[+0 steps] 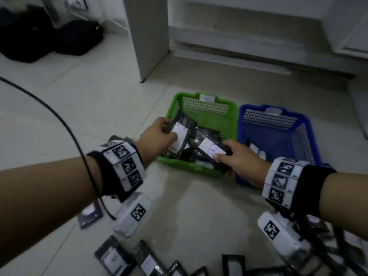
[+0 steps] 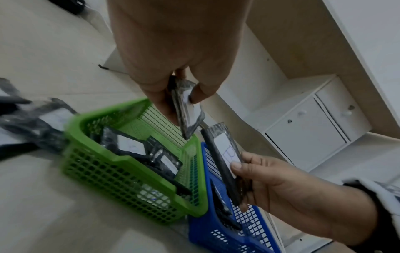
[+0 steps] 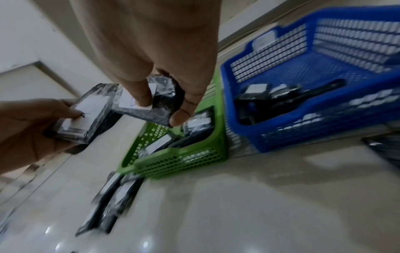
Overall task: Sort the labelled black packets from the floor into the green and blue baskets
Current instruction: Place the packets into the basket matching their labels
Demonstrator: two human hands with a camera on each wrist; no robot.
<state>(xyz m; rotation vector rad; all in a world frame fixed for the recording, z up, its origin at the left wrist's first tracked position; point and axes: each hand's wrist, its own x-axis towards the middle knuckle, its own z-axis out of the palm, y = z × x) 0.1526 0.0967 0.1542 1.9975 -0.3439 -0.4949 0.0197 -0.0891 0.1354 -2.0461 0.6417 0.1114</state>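
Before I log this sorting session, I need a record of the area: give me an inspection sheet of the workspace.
Surface: pale tiled floor, glossy.
Job's things: green basket holds several black packets; blue basket beside it, touching, holds a few; unsorted packets lie on the floor near the person.
Clutter: black bags at far left.
Grippers: left hand pinches a labelled packet over the green basket; right hand pinches a packet marked B, also over the green basket.
Cables: black cable runs across the floor to the left wrist.
Surroundings: white cabinet behind the baskets; wall socket.
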